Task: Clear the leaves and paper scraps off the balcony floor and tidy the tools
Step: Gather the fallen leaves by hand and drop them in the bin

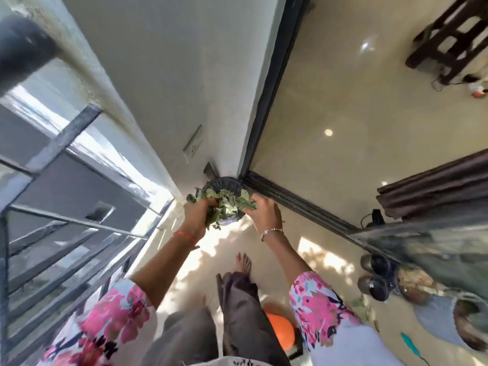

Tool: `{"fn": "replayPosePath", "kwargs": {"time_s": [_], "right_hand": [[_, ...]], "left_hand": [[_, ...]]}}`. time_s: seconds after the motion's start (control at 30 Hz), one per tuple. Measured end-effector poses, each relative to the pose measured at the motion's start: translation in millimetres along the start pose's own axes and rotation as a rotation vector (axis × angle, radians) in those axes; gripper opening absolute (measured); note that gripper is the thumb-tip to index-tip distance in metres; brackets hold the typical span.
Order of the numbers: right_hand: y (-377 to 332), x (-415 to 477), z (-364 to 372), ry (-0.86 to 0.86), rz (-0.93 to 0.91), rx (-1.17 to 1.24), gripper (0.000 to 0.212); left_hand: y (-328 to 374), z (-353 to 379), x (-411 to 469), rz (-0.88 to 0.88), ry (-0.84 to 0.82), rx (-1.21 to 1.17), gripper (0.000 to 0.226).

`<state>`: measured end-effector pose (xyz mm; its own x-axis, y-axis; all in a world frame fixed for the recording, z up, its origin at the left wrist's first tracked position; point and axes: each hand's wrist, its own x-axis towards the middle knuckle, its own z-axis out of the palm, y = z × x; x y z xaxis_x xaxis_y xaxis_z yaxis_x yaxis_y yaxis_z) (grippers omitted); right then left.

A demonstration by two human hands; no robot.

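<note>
A bundle of dry green leaves (224, 204) is held between both hands over a dark round bin (224, 184) that stands in the corner of the balcony by the wall. My left hand (198, 216) grips the left side of the bundle, fingers curled into the leaves. My right hand (264, 213) clutches the right side. A few leaves hang below the hands and hide most of the bin's mouth. Loose leaves (365, 309) lie on the floor at the right.
A metal railing (66, 225) runs along the left. The sliding door track (295, 200) crosses at the right, with a curtain (433, 186) beyond. Dark shoes (375, 276) and plant pots (414, 285) sit at the right. An orange object (281, 332) lies behind my feet.
</note>
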<state>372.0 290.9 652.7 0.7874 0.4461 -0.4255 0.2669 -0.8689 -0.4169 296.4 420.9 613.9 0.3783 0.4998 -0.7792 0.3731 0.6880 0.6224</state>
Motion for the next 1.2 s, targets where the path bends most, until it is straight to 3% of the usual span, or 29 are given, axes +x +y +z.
{"fn": "replayPosePath", "kwargs": {"time_s": [0.07, 0.23, 0.5, 0.63, 0.77, 0.87, 0.97, 1.07, 1.2], "right_hand": [[8, 37, 9, -0.034, -0.02, -0.04, 0.042], [27, 120, 51, -0.102, -0.023, -0.087, 0.046], [67, 257, 198, -0.068, -0.071, -0.093, 0.039], [95, 329, 291, -0.054, -0.064, -0.065, 0.031], [120, 378, 349, -0.127, 0.005, -0.002, 0.031], [129, 391, 355, -0.202, 0.052, 0.07, 0.04], [123, 385, 332, -0.228, 0.057, 0.183, 0.03], [105, 372, 301, -0.153, 0.094, 0.258, 0.045], [78, 351, 261, -0.135, 0.161, 0.427, 0.032]], "left_hand": [[0, 16, 26, 0.068, 0.052, 0.033, 0.003], [-21, 33, 114, 0.375, 0.184, 0.385, 0.021], [-112, 37, 290, 0.735, 0.146, 0.674, 0.032], [-164, 36, 387, 0.609, 0.071, 0.801, 0.04], [-193, 38, 449, 0.41, -0.095, 1.124, 0.081], [-201, 35, 460, 0.311, -0.227, 1.245, 0.111], [-190, 33, 442, 0.334, -0.272, 1.286, 0.133], [-162, 38, 402, 0.32, -0.255, 1.287, 0.114], [-127, 44, 352, 0.49, -0.184, 1.327, 0.076]]}}
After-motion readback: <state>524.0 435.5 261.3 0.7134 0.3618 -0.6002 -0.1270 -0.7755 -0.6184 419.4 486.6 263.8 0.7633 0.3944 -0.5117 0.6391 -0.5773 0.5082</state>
